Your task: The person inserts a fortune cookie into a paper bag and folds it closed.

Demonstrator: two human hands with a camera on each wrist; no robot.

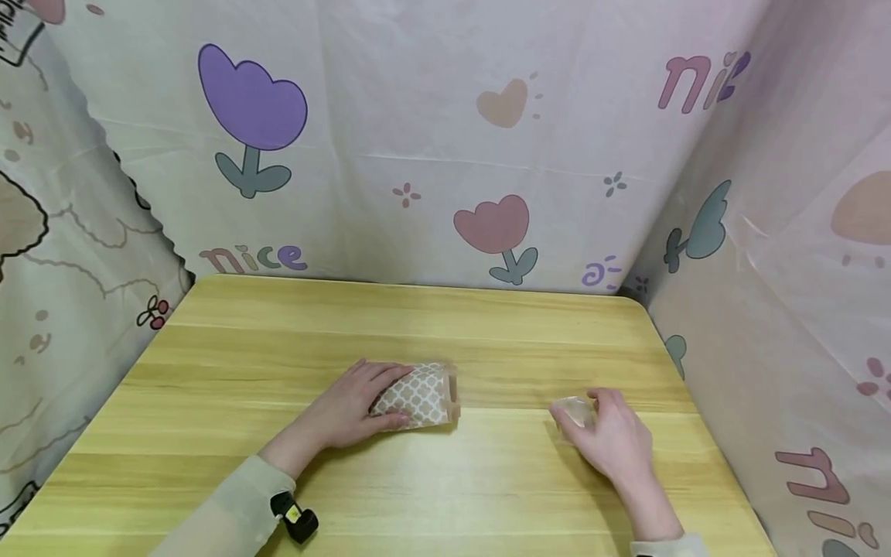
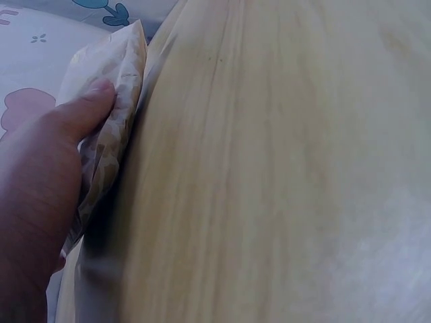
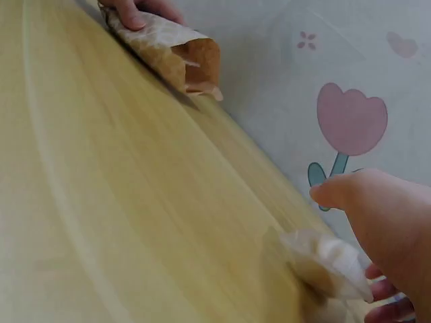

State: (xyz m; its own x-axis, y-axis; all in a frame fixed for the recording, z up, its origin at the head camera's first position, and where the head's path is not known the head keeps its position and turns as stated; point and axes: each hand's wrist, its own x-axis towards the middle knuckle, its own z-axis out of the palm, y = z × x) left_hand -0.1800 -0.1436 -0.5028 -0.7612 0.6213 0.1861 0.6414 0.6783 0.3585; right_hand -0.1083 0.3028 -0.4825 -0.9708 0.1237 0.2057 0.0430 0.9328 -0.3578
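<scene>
A small paper bag (image 1: 418, 394) with a white lattice pattern on brown lies on its side on the wooden table. My left hand (image 1: 362, 402) grips its left end, thumb on the near side. Its open mouth faces right and shows a brown inside in the right wrist view. At the right, a small, pale, see-through item (image 1: 576, 410) is near my right hand (image 1: 612, 437); its kind cannot be told. In the right wrist view, the thumb stands apart from this item (image 3: 326, 262), while the other fingers are at its edge, partly hidden.
The light wooden table (image 1: 515, 495) meets a printed cloth wall (image 1: 390, 93) along its back edge. Further cloth hangs (image 1: 786, 309) at the right and at the left. A black wrist device (image 1: 295, 518) sits on the left sleeve.
</scene>
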